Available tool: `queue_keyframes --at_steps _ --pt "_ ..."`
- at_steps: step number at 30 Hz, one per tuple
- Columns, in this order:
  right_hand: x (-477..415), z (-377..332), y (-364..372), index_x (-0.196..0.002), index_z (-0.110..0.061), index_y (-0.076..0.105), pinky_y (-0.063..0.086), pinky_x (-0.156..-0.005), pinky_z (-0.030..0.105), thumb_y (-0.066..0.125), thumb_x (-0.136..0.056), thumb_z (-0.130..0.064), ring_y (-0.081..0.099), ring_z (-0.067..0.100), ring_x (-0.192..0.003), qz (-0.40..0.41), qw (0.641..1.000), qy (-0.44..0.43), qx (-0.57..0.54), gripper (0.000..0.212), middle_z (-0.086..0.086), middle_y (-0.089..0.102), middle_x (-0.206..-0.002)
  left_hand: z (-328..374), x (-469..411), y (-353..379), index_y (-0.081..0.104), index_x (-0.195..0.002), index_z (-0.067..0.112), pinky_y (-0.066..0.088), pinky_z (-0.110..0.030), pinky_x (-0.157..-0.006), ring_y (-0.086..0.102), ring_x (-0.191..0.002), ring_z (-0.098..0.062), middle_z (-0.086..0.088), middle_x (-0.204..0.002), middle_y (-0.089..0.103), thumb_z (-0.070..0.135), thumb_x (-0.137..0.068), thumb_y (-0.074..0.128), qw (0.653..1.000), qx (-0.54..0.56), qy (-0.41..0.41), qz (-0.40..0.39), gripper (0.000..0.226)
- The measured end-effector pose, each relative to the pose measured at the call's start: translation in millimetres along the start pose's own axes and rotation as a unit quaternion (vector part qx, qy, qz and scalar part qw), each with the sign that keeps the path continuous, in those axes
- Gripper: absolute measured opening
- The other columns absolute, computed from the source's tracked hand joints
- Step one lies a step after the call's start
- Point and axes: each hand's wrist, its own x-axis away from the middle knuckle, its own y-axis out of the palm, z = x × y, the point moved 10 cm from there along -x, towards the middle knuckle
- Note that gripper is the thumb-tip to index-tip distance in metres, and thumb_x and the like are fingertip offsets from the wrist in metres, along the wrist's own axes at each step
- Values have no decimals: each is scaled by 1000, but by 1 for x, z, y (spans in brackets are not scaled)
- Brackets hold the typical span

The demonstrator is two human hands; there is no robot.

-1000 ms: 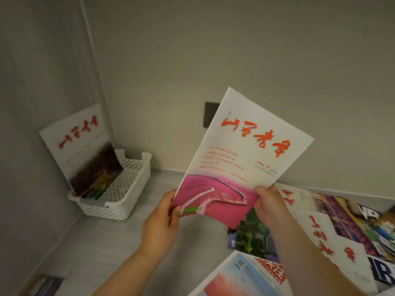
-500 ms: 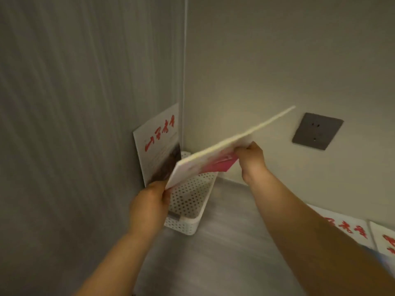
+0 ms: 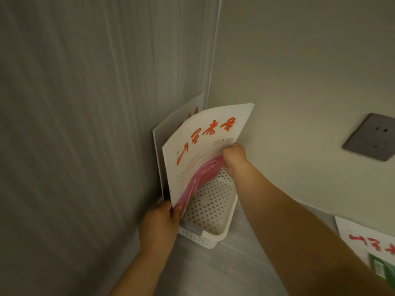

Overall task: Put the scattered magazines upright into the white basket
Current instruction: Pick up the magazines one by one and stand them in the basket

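Head view, looking down into a corner where two grey walls meet. A white perforated basket (image 3: 215,212) sits on the pale surface in that corner, close against the left wall.

A person holds a magazine (image 3: 205,146) over the basket with both hands. Its cover is white with red brush lettering and a pink picture at the bottom. It stands nearly upright, bent slightly, with its lower edge at the basket's left side.

The left hand (image 3: 160,227) pinches the magazine's bottom corner, thumb on the pink cover, its grip closed on it. The right hand (image 3: 233,157) clamps the magazine's right edge, also closed on it, above the basket's far end.

Behind this magazine a second magazine (image 3: 177,124) stands upright against the left wall, mostly hidden, with red lettering just showing.

A grey socket (image 3: 372,137) is on the right wall. At the lower right, another magazine (image 3: 359,238) lies flat, partly cut off.
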Motion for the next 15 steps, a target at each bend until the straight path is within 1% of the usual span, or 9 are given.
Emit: queue_keyframes --at_steps 2,4,7,8,9,10,11,12,15 --pt "-3 12 7 -110 -1 55 48 -94 49 34 -81 7 58 39 -103 0 1000 12 4 37 22 61 -114 0 1 -2 65 -93 2 51 -34 -66 66 -80 -33 -20 -93 71 17 -83 58 1000 -5 14 9 19" --pt "-4 17 12 -111 -4 55 49 -93 48 34 -81 8 58 37 -102 -2 1000 13 -19 39 21 61 -114 1 1 -5 67 -84 0 45 -30 -60 65 -70 -33 -21 -82 72 12 -79 63 999 2 26 27 13" --pt "-1 19 23 -117 -15 48 51 -87 43 42 -82 3 57 29 -99 -33 999 1 -37 40 14 58 -121 1 0 -6 68 -81 2 42 -28 -59 63 -65 -31 -19 -76 70 6 -77 65 998 11 28 47 7" --pt "3 20 29 -124 -20 41 50 -85 40 47 -83 0 56 25 -99 -51 998 3 -39 45 12 55 -126 0 0 -6 68 -82 2 42 -29 -59 63 -66 -31 -20 -77 70 5 -77 64 998 13 26 54 7" --pt "7 23 34 -134 -22 29 49 -85 40 52 -83 -4 55 24 -102 -70 997 8 -41 58 10 50 -131 -1 0 -6 67 -83 2 43 -30 -60 63 -68 -31 -20 -80 70 4 -77 63 998 19 19 58 8" --pt "11 27 39 -141 -25 15 49 -90 42 55 -83 -7 53 26 -109 -88 995 17 -43 73 9 44 -137 -3 0 -5 67 -85 2 44 -31 -61 63 -70 -32 -20 -82 69 4 -78 62 998 27 12 62 9" --pt "15 30 44 -142 -27 6 48 -93 46 57 -83 -8 52 28 -115 -106 993 25 -44 81 9 40 -141 -5 0 -4 67 -86 3 45 -32 -62 64 -71 -32 -20 -84 70 4 -78 61 997 35 5 68 9" --pt "18 33 49 -142 -29 4 48 -94 51 57 -83 -8 51 30 -117 -125 991 30 -47 82 8 38 -142 -7 0 -4 66 -87 3 45 -32 -63 64 -72 -32 -19 -85 70 4 -79 61 996 45 -6 76 10" --pt "35 30 69 -135 -32 23 49 -91 54 53 -83 -7 51 30 -117 -187 981 16 -45 65 7 47 -134 -15 6 -7 59 -88 3 43 -33 -64 61 -75 -34 -19 -88 65 1 -77 62 990 86 -48 102 12"
